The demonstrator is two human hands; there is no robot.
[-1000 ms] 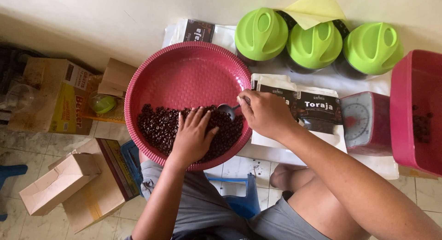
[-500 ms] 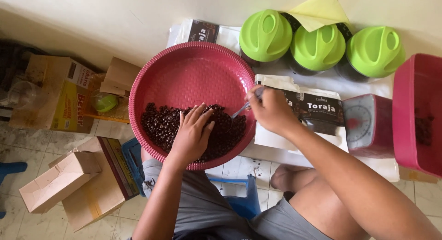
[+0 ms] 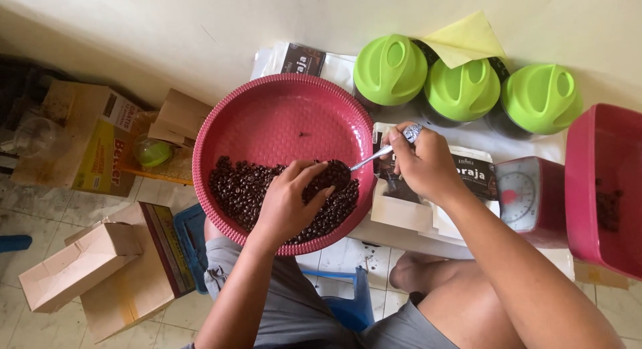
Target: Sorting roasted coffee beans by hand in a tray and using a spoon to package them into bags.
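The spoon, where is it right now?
In the head view, the spoon is in the right hand, its bowl heaped with coffee beans over the pink basin, touching the left hand.

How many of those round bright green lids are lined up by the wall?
3: the left round green plastic lid beside the red basin, the middle green lid partly under a yellow paper sheet, the right green lid above the scale. More may be hidden.

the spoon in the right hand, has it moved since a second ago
Yes. The spoon in the right hand has dropped from the pink basin's right rim down into the coffee beans, its bowl now heaped beside the left hand.
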